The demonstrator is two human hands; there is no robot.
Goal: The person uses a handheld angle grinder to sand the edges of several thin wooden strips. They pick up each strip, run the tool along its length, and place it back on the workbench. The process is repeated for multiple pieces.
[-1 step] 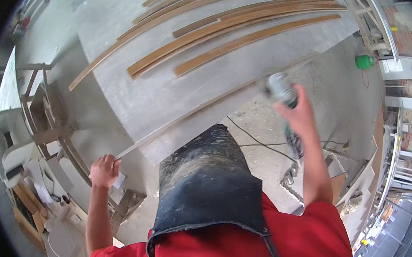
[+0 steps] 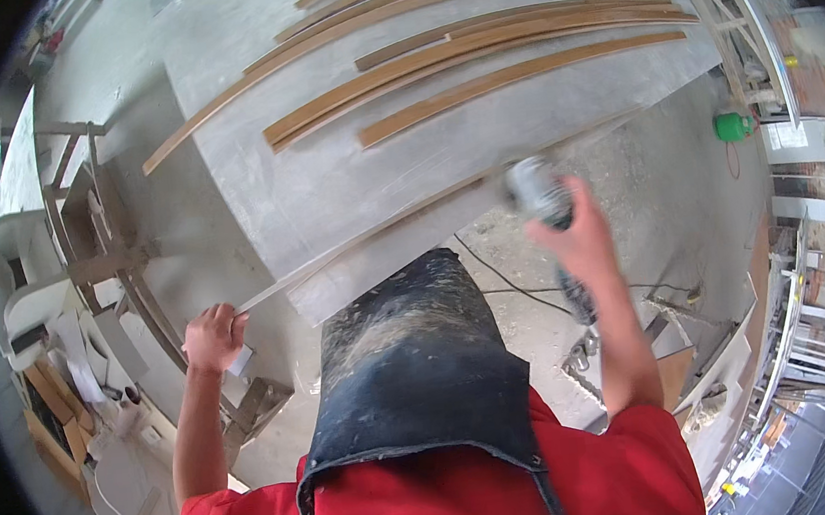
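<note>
My left hand (image 2: 212,339) is closed around the near-left end of a long thin strip (image 2: 263,293). From there the strip runs to the right along the near edge of a large grey tabletop (image 2: 234,186). My right hand (image 2: 580,240) grips an angle grinder (image 2: 536,187) with a grey head and dark body. Its head is over the strip near the table edge, blurred by motion; whether it touches the strip I cannot tell. Dust-smeared, a dark apron (image 2: 413,358) covers my front.
Several brown wooden strips (image 2: 514,71) lie across the far tabletop. A dark cable (image 2: 515,277) trails over the dusty floor below my right arm. Frames and offcuts (image 2: 98,280) crowd the left. On the right are a ladder-like frame (image 2: 724,14) and a green container (image 2: 733,126).
My right hand has moved the grinder slightly left along the strip. My left hand keeps its hold on the strip's end. The whole view has shifted a little.
</note>
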